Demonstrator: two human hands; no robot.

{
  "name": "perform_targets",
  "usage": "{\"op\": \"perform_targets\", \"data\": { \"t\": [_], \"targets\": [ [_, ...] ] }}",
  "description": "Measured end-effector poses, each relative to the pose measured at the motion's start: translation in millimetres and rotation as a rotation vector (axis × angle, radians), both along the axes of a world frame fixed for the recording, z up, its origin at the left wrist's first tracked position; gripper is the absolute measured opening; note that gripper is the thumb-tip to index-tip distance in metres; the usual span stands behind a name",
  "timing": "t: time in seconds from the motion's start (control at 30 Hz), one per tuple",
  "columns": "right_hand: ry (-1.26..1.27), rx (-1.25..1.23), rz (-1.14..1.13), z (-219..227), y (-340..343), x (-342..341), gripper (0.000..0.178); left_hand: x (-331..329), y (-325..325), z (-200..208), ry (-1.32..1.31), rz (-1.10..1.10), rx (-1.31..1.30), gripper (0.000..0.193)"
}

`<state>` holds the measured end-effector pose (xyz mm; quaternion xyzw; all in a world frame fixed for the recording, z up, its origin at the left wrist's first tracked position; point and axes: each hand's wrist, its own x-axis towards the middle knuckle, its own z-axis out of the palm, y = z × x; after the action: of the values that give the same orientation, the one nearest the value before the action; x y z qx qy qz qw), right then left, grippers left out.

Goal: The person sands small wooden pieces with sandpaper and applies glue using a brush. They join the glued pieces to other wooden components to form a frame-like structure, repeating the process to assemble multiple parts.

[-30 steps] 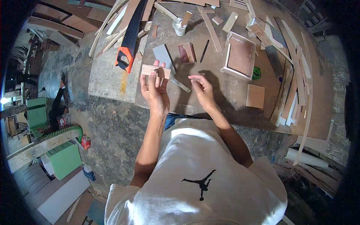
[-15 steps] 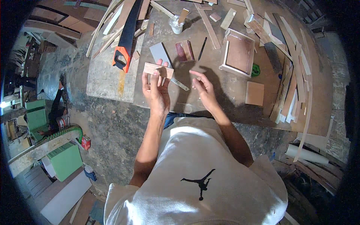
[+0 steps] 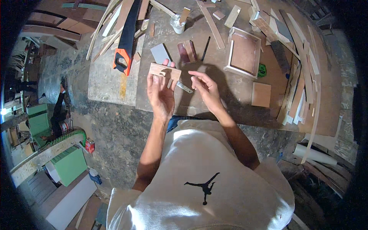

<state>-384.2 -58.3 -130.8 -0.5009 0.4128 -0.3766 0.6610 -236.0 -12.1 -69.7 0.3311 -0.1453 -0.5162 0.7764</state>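
A small flat rectangular piece of light wood [image 3: 165,72] rests across the fingers of my left hand [image 3: 161,94], held above the table's near part. A dark curved mark or shadow shows on its face. My right hand [image 3: 208,92] hovers just to the right, index finger stretched toward the wood and thumb apart, with nothing visible in it. Behind the left hand lie a grey flat slab [image 3: 160,53] and a metal strip [image 3: 184,87], partly hidden. Farther back are a maroon-and-wood block [image 3: 186,52] and a black pen-like stick [image 3: 206,48].
An orange-handled handsaw [image 3: 122,61] lies left, near a whitish cup [image 3: 177,26] with a wooden stick. Rightward are a shallow open wooden box [image 3: 243,53], a green tape measure [image 3: 262,70], a square wood panel [image 3: 261,94] and piled wood strips [image 3: 301,92]. Another person sits far left.
The piece of wood has shifted slightly right and levelled out, with my left thumb now lower along its near edge. My right hand has moved slightly left, closer to the wood.
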Motion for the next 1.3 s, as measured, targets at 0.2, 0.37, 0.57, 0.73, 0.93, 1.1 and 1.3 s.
{"op": "perform_targets", "data": {
  "t": [0.2, 0.37, 0.57, 0.73, 0.93, 1.1, 1.3],
  "targets": [
    [-0.084, -0.039, 0.011, 17, -12, -5, 0.032, -4, -3, 0, -0.102, -0.071, 0.029, 0.054],
    [-0.128, 0.011, -0.035, 13, -16, -13, 0.03, -13, -8, 10, -0.139, -0.074, 0.092, 0.05],
    [-0.094, 0.031, -0.144, 25, -16, -24, 0.024, -20, -14, 18, -0.13, -0.11, 0.053, 0.048],
    [-0.024, 0.087, -0.133, 24, -17, -35, 0.022, -23, -17, 22, -0.023, -0.145, 0.026, 0.049],
    [0.03, 0.139, -0.079, 44, -11, -48, 0.025, -27, -21, 23, 0.196, -0.212, -0.025, 0.058],
    [-0.116, -0.141, -0.102, 42, -8, -43, 0.018, -27, -19, 21, 0.179, -0.299, -0.045, 0.063],
    [-0.42, 0.219, 0.025, 71, -15, -46, 0.025, -27, -21, 14, -0.018, -0.38, -0.092, 0.068]
  ]
}}
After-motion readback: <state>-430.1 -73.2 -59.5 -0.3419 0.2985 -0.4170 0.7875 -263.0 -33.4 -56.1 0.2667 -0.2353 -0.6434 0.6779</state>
